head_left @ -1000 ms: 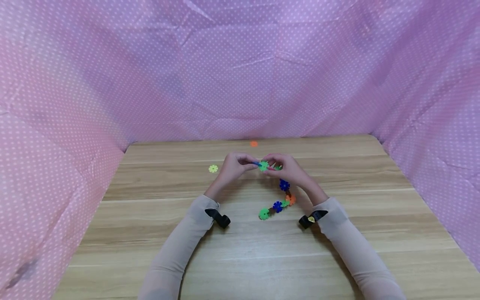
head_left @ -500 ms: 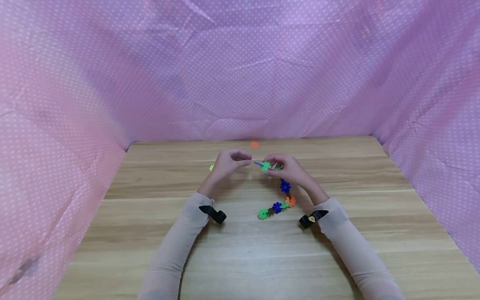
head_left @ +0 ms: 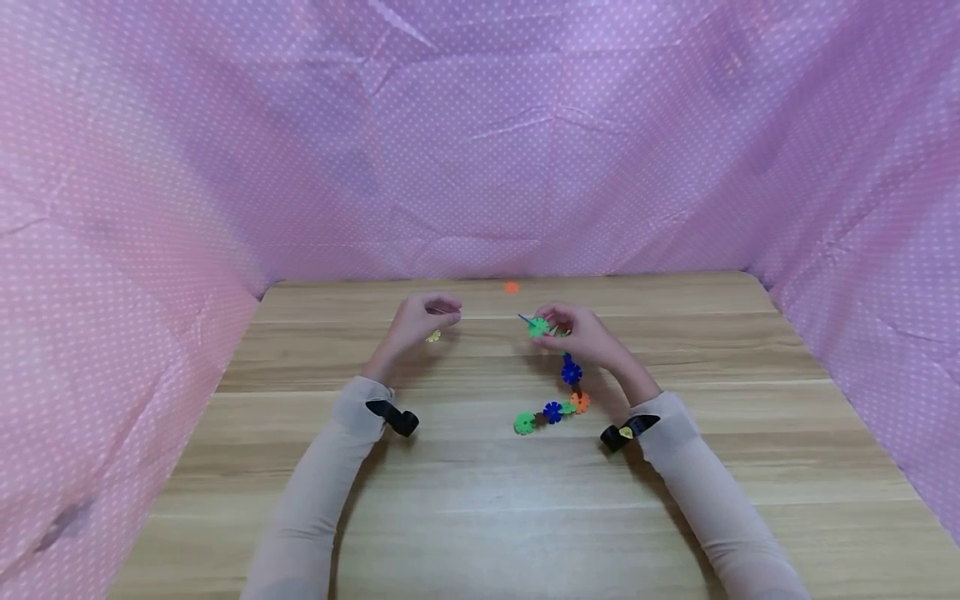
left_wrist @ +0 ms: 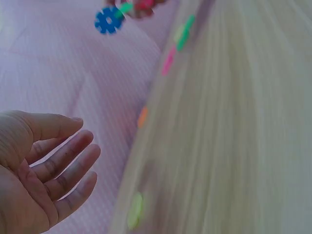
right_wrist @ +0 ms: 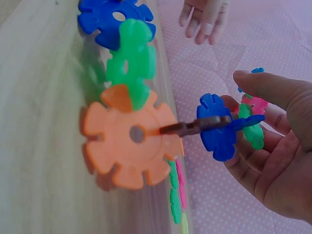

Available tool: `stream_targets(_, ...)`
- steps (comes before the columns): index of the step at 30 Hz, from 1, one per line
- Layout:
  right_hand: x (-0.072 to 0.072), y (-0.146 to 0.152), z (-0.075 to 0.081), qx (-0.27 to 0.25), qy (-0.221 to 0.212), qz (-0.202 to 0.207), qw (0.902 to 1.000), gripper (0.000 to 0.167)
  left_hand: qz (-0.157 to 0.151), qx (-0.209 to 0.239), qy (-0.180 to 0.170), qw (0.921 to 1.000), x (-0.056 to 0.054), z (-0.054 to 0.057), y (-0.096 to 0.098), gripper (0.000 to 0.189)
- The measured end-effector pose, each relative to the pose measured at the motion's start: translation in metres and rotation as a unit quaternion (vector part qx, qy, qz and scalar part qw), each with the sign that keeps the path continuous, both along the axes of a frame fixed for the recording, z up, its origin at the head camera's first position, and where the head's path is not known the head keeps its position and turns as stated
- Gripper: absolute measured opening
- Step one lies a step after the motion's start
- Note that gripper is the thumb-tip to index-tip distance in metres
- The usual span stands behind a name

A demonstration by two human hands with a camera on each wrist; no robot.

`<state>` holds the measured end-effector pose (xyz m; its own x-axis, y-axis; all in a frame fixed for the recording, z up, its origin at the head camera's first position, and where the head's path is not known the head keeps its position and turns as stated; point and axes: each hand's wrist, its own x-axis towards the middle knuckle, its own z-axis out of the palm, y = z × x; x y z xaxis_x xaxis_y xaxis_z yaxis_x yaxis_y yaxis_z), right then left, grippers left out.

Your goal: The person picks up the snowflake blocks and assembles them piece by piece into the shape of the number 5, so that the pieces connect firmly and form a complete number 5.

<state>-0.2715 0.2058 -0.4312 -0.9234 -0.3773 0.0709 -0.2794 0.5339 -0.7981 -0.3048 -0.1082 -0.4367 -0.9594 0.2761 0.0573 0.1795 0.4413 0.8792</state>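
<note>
Polka-dotted cloth (head_left: 480, 167) backs 2 hands (head_left: 411, 323), the right (head_left: 588, 335) holding linked discs (head_left: 572, 372).

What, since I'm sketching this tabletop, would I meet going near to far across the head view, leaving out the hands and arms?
Nearest green disc → nearer orange disc → yellow disc → farther orange disc → pink dotted cloth.
</note>
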Motion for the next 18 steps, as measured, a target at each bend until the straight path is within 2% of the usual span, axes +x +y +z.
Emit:
stream_targets(3,0.000,0.001,0.001,0.001,-0.004,0.002,1.0000,0.033,-0.010,-0.032,0.001,0.9994,-0.003,-0.005,-0.011,0.030)
stream_targets(10,-0.002,0.004,0.001,0.000,-0.008,0.017,0.9998,0.036,-0.004,-0.097,-0.048,0.9941,-0.005,-0.013,-0.035,0.037)
stream_targets(15,-0.003,0.008,0.003,-0.010,-0.021,0.040,0.9989,0.040,-0.019,-0.145,-0.041,0.9885,-0.007,-0.015,-0.043,0.037)
stream_targets(18,-0.004,0.010,0.004,-0.012,-0.027,0.053,0.9981,0.044,-0.024,-0.155,-0.039,0.9869,-0.008,-0.015,-0.044,0.034)
